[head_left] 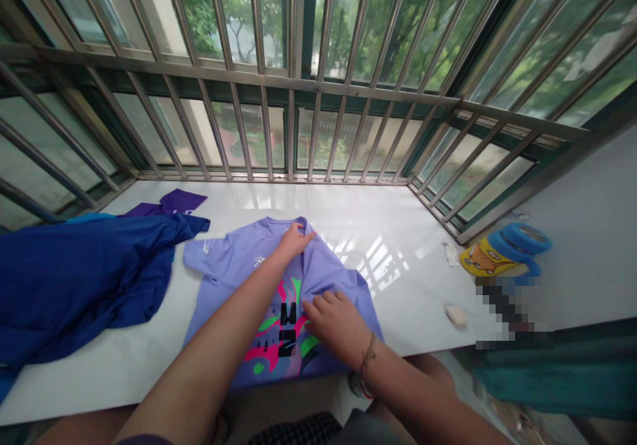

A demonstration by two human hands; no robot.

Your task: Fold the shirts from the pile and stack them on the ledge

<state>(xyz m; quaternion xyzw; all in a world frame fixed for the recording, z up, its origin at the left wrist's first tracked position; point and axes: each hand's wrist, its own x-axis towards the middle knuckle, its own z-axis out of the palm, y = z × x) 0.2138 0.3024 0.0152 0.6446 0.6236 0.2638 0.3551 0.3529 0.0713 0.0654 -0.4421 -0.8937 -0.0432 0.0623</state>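
Your left hand (297, 238), head view: pinching shirt (286, 299) at collar (281, 221). Your right hand (332, 317): fingers curled on its front, cannot tell if gripping. Shirt on white ledge (398, 319), print up; long axis from bars (239, 77) toward you, neck at bars' end, one sleeve (205, 254) pointing left.

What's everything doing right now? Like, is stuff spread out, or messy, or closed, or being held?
Shirt: spread out, print up, rumpled near the right hand
Left hand: pinching the shirt near its collar
Right hand: curled, gripping the shirt's front
Blue cloth: loose and wrinkly
Purple cloth: partly hidden behind the blue cloth
Bottle: lid on
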